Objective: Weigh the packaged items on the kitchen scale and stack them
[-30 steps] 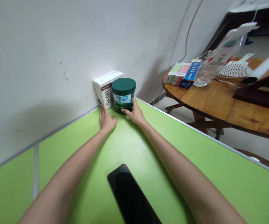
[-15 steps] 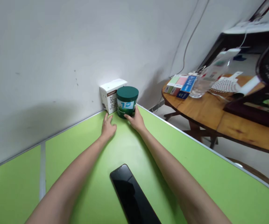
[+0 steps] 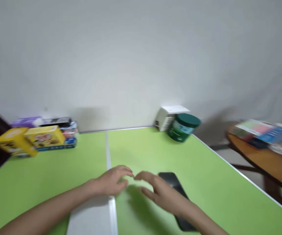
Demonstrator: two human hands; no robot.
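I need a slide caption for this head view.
Left hand and right hand, both empty, above a green table with a phone.

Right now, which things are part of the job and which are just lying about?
Seem part of the job:
green tub, touched by the right hand a moment ago
white box beside it
perhaps the pale flat thing below the left hand

Seem just lying about:
phone
yellow boxes
cartons at far right
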